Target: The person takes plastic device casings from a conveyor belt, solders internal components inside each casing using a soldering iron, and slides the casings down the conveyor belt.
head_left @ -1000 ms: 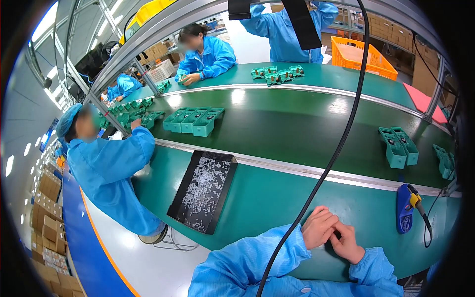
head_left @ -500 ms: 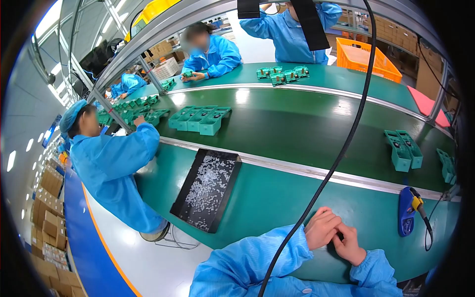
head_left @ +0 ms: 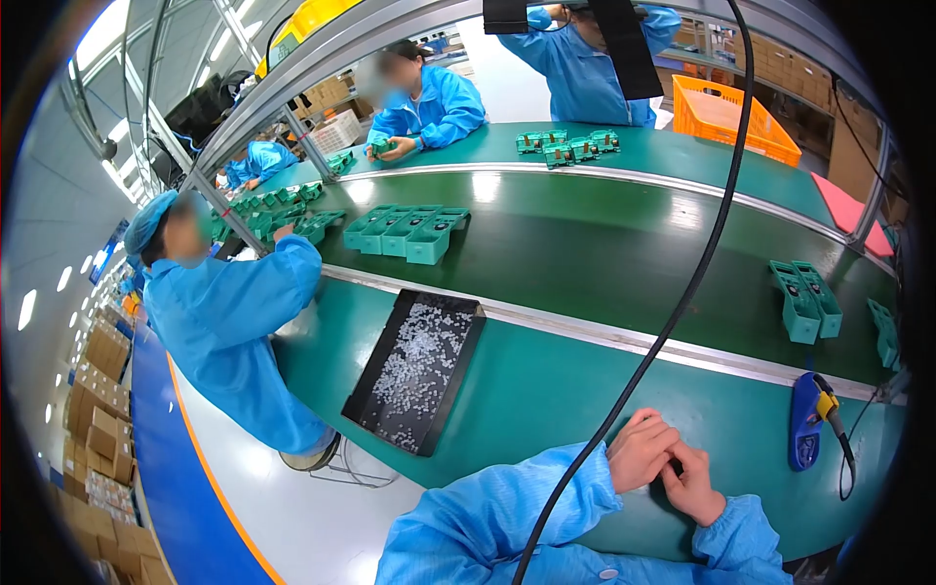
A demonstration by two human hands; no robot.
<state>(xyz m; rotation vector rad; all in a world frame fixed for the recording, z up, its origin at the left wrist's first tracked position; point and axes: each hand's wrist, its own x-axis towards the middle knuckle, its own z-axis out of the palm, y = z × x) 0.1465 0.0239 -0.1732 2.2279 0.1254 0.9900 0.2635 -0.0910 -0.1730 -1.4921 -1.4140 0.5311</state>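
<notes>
My left hand [head_left: 642,453] and my right hand [head_left: 694,487] rest together over the green tabletop [head_left: 546,390], fingertips touching. The left fingers are curled and closed; the right ones are bent toward them. Whether anything small lies between the fingers is hidden. Left of my hands is a black tray [head_left: 414,375] with many small translucent pieces. To the right lies a blue holder [head_left: 805,424] with a yellow-and-black tool [head_left: 829,405] in it.
Green plastic parts [head_left: 405,232] sit on the dark green belt [head_left: 585,244], with two more [head_left: 806,302] at right. A black cable [head_left: 682,317] hangs across the view. Co-workers in blue are at left and across. An orange crate [head_left: 733,122] stands at the back.
The whole view has shifted slightly, so the tray, belt parts and co-workers appear a little farther right. My hands keep the same clasped pose.
</notes>
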